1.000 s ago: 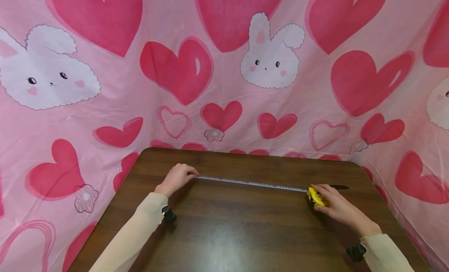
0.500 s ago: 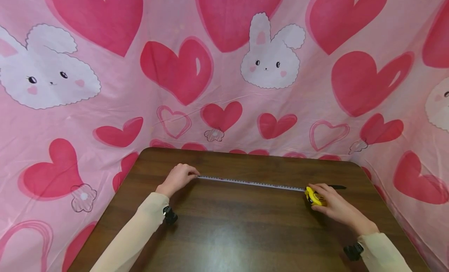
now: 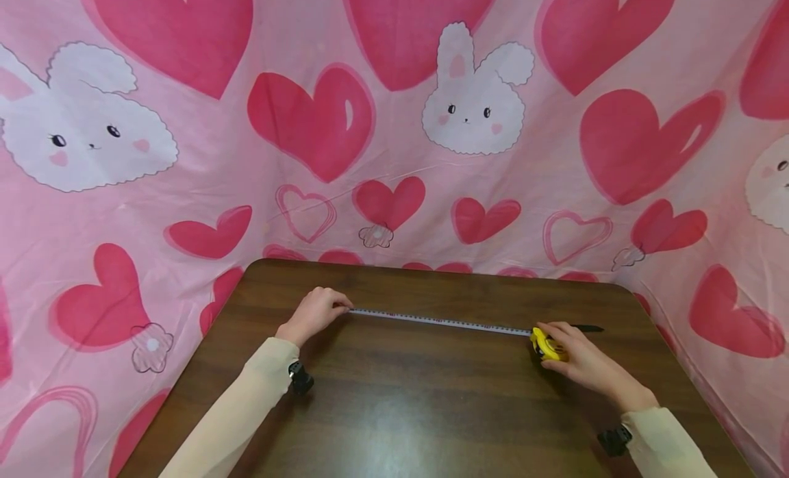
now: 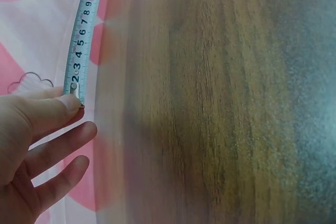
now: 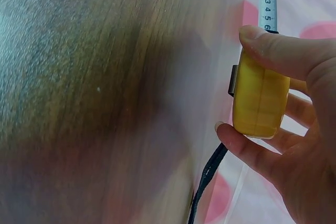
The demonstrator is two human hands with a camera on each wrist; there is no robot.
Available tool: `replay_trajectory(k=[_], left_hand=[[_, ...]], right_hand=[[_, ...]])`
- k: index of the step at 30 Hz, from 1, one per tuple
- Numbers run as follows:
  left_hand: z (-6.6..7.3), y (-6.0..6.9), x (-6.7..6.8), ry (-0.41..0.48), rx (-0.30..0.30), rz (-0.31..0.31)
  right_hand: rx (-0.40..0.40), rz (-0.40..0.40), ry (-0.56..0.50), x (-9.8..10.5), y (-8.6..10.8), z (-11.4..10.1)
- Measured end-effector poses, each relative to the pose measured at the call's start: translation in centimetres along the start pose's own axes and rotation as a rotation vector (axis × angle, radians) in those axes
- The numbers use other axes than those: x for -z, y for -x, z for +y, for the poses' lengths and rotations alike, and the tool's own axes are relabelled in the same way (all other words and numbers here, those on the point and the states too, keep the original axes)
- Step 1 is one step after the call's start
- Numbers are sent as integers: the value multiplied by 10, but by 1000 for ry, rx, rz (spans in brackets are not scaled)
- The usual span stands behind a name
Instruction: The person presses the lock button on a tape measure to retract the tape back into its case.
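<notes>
A yellow tape measure (image 3: 545,344) sits in my right hand (image 3: 582,358), thumb and fingers gripping its case. Its pale blade (image 3: 440,321) stretches leftward, nearly straight, to my left hand (image 3: 316,312). The left wrist view shows thumb and forefinger pinching the blade's hooked end (image 4: 77,97), near the 2 mark, while the other fingers stand apart from it. On the right, the wrist view shows the case (image 5: 260,100) from its edge, the blade (image 5: 267,9) leaving it near the thumb around a 6. A black strap (image 5: 210,169) hangs from the case.
Both hands are over a brown wooden table (image 3: 394,389) with rounded far corners. A pink cloth (image 3: 394,135) printed with hearts and rabbits hangs behind and at the sides. Black wrist cameras (image 3: 301,378) sit by the cream sleeves (image 3: 246,403).
My right hand has moved a little left with the tape measure, and the blade out between the hands is slightly shorter. My left hand, still pinching the end, has shifted very slightly right.
</notes>
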State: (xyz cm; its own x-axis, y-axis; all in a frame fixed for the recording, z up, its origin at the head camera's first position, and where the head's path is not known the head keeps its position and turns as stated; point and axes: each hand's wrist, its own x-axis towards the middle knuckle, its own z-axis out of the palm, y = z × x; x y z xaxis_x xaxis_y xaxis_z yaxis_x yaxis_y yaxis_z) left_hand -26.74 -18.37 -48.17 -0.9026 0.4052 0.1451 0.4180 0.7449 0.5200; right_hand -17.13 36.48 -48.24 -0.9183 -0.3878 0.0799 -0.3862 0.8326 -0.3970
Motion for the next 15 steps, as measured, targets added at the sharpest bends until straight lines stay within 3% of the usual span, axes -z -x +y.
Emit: replay_trajectory(k=[15], left_hand=[[6, 2, -4, -2, -11, 11]], right_hand=[[16, -4, -5, -3, -2, -3]])
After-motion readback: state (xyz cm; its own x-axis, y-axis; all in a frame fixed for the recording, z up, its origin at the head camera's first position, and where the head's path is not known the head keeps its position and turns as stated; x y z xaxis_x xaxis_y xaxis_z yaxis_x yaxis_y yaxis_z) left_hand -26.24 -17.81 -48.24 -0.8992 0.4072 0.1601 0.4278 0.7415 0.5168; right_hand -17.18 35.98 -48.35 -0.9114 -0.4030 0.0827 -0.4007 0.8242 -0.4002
